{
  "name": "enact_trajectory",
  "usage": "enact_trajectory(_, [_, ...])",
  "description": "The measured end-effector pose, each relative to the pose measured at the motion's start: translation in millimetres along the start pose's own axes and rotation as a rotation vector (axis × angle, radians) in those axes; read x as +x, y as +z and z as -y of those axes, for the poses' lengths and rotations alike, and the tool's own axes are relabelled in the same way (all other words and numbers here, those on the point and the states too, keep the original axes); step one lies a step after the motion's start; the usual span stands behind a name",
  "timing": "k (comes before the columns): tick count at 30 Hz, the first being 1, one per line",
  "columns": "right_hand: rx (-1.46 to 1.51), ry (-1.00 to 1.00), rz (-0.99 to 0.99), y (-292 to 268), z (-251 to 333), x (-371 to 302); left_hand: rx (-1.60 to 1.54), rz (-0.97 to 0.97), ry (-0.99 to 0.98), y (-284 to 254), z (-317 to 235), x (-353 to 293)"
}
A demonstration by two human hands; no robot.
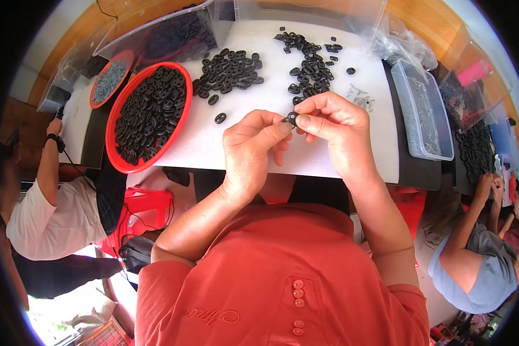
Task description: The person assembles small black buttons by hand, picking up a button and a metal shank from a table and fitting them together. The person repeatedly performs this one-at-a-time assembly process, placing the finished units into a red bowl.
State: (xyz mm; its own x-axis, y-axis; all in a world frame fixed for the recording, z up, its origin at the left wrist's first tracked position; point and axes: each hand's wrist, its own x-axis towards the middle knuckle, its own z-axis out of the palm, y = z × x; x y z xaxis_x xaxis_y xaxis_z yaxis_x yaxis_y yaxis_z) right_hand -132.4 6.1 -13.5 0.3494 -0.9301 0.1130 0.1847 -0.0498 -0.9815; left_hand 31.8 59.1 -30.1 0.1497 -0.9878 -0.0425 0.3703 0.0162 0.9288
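Both my hands meet over the near part of a white sheet (271, 153) on the table. My left hand (251, 147) pinches one side of a small black oval part (292, 119) with holes, and my right hand (343, 130) pinches its other side between thumb and fingers. Whatever else sits between the fingertips is too small to make out. Beyond my left hand lies a heap of black two-holed oval parts (228, 70), with a single one (220, 118) apart from it. Past my right hand, smaller black pieces (311, 68) trail away, beside scattered small pale metal pieces (360, 98).
A red basin (185, 124) of black parts stands at left, a smaller red bowl (94, 105) of grey bits behind it. At right is a clear plastic box (412, 130) with small metal pieces. Clear bins line the back. People work on either side.
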Motion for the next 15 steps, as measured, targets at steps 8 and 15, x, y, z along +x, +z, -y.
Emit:
enact_trajectory(8, [0.046, 0.009, -0.004, -1.9, -3.8, 1.3, -0.06, 0.052, 0.065, -0.7, 2.3, -0.5])
enact_trajectory(15, [0.079, 0.031, 0.086, -8.3, -1.8, 0.2, 0.048, 0.167, 0.173, -2.2, 1.8, -1.5])
